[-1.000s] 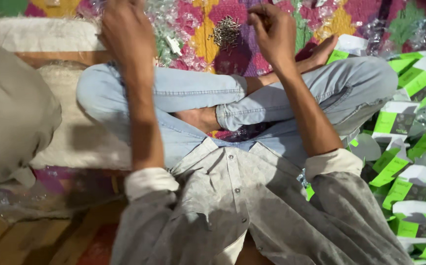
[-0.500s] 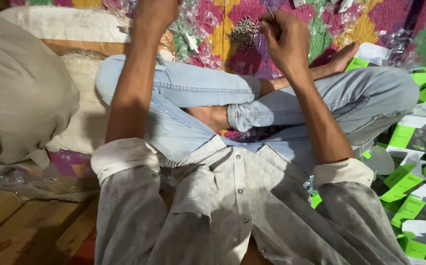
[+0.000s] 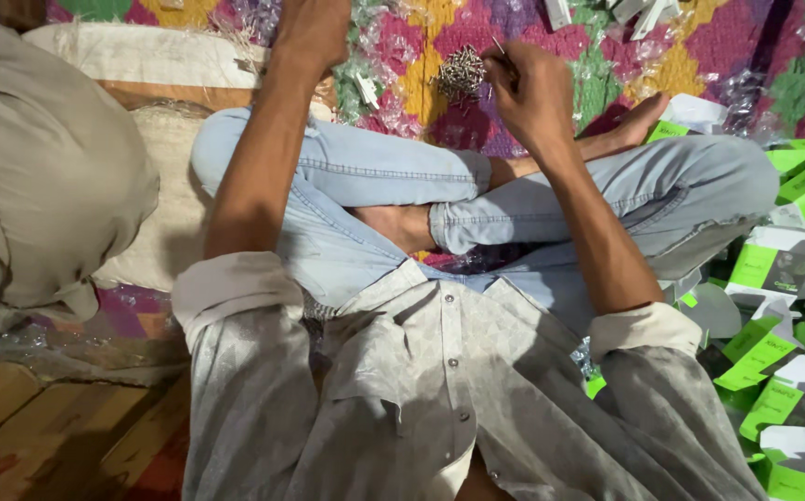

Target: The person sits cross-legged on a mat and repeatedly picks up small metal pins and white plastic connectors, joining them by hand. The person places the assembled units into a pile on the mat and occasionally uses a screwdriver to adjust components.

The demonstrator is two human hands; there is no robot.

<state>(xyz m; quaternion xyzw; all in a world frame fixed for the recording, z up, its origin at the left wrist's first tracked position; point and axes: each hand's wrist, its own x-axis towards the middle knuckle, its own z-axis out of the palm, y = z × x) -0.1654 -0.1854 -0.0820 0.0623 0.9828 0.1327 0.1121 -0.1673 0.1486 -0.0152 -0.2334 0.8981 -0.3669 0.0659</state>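
Floor was covered w/ a bright woven mat in pink, yellow, green & purple diamond shapes, littered w/ crumpled clear plastic wrap bits. Person sat cross-legged on it in light blue jeans & a pale grey patterned button-up shirt, sleeves rolled to the elbow.

A small heap of thin dark metal screws or nails lay on the mat just past the knees, betw. both hands. Right hand was touching the heap's right edge, thumb & forefinger pressed together, pinching one thin dark piece at approx. the top of the hand. Left hand reached fwd to the upper-left, partly cut off by the frame edge; fingers curled down into the plastic scraps, but can't tell whether they were closed on anything.

To the right, a pile of small green-and-white cardboard boxes sat near the right knee & ran down the frame edge. On the left, a big beige cloth bundle sat beside a cream cushion, w/ brown wooden boards at the lower left corner.
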